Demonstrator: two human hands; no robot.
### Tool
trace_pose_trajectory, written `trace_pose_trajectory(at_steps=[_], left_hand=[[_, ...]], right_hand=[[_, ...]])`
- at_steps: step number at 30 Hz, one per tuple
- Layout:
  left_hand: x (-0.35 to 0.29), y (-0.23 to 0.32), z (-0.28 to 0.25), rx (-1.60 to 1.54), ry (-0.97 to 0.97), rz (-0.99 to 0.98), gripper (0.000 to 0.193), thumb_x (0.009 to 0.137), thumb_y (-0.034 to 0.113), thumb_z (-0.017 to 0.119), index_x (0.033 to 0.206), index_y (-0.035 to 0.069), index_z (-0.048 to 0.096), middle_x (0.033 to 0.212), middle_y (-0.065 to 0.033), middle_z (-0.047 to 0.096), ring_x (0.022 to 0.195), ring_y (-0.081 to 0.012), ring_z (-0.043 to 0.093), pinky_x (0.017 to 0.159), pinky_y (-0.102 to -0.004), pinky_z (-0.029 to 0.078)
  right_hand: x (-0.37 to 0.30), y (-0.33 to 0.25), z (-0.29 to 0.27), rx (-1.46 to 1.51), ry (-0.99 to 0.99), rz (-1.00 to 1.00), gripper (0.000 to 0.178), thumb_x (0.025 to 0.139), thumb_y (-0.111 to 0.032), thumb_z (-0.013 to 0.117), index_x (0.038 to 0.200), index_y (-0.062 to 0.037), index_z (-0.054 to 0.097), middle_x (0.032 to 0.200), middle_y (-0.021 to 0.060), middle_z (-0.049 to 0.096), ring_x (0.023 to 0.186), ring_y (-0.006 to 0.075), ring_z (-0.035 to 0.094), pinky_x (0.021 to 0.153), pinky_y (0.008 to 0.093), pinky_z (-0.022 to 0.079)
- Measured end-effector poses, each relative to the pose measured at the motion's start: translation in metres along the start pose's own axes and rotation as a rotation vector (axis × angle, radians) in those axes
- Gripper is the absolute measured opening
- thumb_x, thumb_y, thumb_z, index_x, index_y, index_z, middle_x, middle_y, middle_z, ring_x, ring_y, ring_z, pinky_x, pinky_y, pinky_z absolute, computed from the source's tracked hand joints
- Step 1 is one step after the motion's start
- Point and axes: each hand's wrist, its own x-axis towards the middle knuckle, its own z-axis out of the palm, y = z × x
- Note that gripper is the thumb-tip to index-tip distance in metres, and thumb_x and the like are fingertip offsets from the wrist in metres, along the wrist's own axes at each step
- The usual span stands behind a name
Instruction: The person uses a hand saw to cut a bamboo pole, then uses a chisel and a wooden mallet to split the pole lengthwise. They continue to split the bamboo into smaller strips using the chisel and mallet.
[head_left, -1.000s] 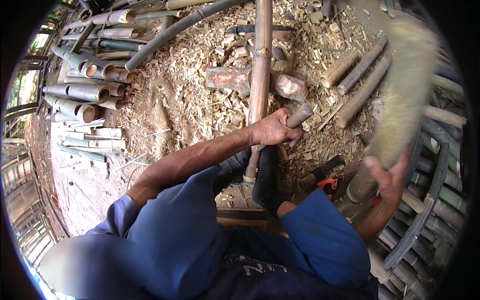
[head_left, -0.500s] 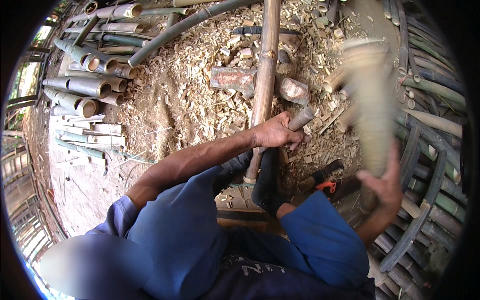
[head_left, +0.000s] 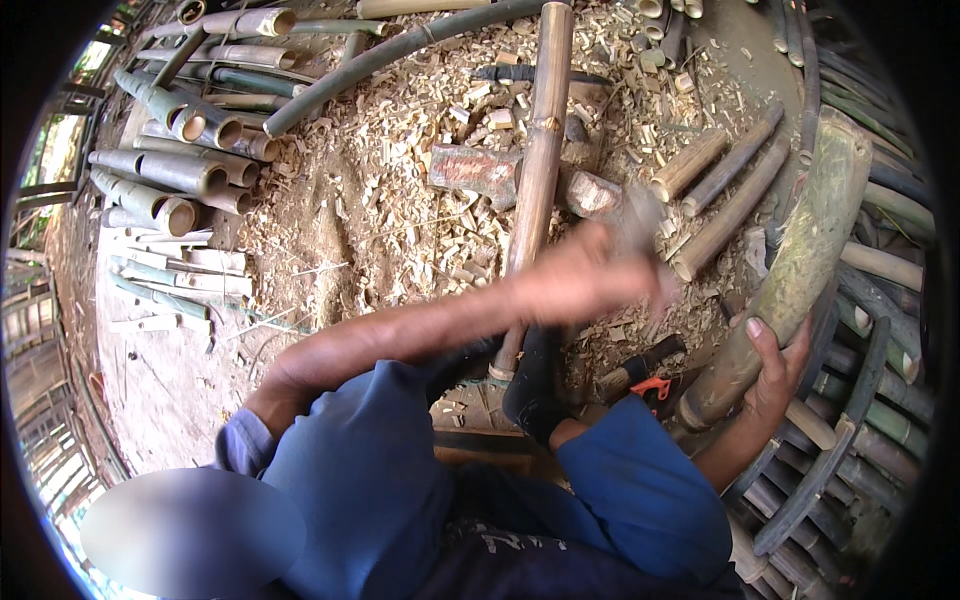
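My left hand is smeared by motion in front of the upright bamboo pole. A short, grey, round stick sticks up out of its curled fingers, blurred as well. At the right, my right hand grips a thick, yellowish-green bamboo piece, thumb on the near side and fingers behind. That piece slants up and away to the right. The pole stands between my feet and leans across a split log. By my right knee lie a dark-bladed tool and an orange handle.
Bamboo chips cover the ground ahead. Cut bamboo tubes are stacked at the left, pale strips nearer. Several short bamboo lengths lie right of the log. A rack of bamboo poles runs along the right.
The bamboo piece in my right hand has swung to the right and tilted outward. My left hand has moved right with the stick. Short bamboo lengths behind the piece are uncovered.
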Motion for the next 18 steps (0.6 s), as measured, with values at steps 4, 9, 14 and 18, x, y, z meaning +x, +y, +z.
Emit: trace_pose_trajectory(at_steps=[4, 9, 14, 18], left_hand=[[0.003, 0.009, -0.094, -0.304, 0.492, 0.272, 0.027, 0.095, 0.034, 0.072, 0.092, 0.007, 0.068, 0.078, -0.0018, 0.064, 0.065, -0.0098, 0.054, 0.061, -0.0288, 0.050], [-0.013, -0.004, -0.157, -0.787, 0.879, 0.388, 0.046, 0.095, 0.048, 0.074, 0.097, 0.002, 0.066, 0.063, 0.0041, 0.040, 0.059, -0.0105, 0.034, 0.057, -0.0282, 0.032], [-0.007, -0.027, -0.167, -0.785, 0.841, 0.366, 0.041, 0.098, 0.043, 0.071, 0.084, 0.006, 0.062, 0.065, 0.0007, 0.048, 0.058, -0.0139, 0.042, 0.057, -0.0314, 0.039], [0.002, -0.036, -0.161, -0.747, 0.859, 0.334, 0.038, 0.098, 0.038, 0.072, 0.082, 0.004, 0.063, 0.064, 0.0004, 0.046, 0.061, -0.0151, 0.042, 0.060, -0.0315, 0.038]], right_hand=[[0.004, 0.003, 0.003, 0.029, 0.038, -0.018, 0.065, 0.082, -0.012, 0.076, 0.138, 0.0017, 0.048, 0.100, 0.0127, 0.064, 0.082, 0.0219, 0.067, 0.078, 0.0343, 0.056], [0.009, 0.020, 0.003, 0.007, 0.035, 0.034, 0.069, 0.084, -0.012, 0.075, 0.144, 0.0009, 0.044, 0.106, 0.0135, 0.063, 0.086, 0.0220, 0.066, 0.076, 0.0335, 0.056], [0.008, 0.011, 0.013, 0.018, -0.009, 0.125, 0.079, 0.079, -0.011, 0.076, 0.149, 0.0021, 0.042, 0.125, 0.0122, 0.058, 0.110, 0.0215, 0.058, 0.098, 0.0339, 0.047], [0.008, 0.014, 0.017, 0.015, -0.023, 0.131, 0.080, 0.079, -0.012, 0.076, 0.150, 0.0017, 0.041, 0.126, 0.0123, 0.057, 0.112, 0.0213, 0.058, 0.099, 0.0336, 0.046]])
